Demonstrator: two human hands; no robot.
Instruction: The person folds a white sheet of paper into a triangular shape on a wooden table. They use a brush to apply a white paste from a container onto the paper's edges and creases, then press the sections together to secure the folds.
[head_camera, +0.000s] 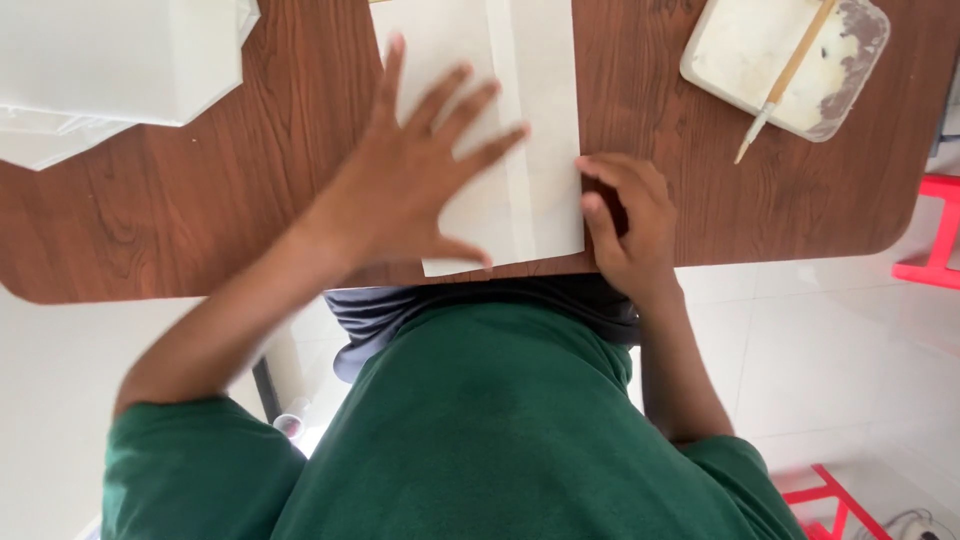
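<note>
A folded sheet of white paper (540, 120) lies on the brown wooden table (180, 210), with a lengthwise flap folded over along its right side. My left hand (410, 170) is spread flat with fingers apart and presses down on the sheet's left half. My right hand (625, 220) has its fingers curled, and the fingertips press the paper's right edge near the table's front edge.
A stack of white paper (110, 70) sits at the far left of the table. A shallow white tray (740, 50) of paste with a wooden brush (785, 80) across it stands at the far right. Red stool frames (935, 230) stand on the white tiled floor.
</note>
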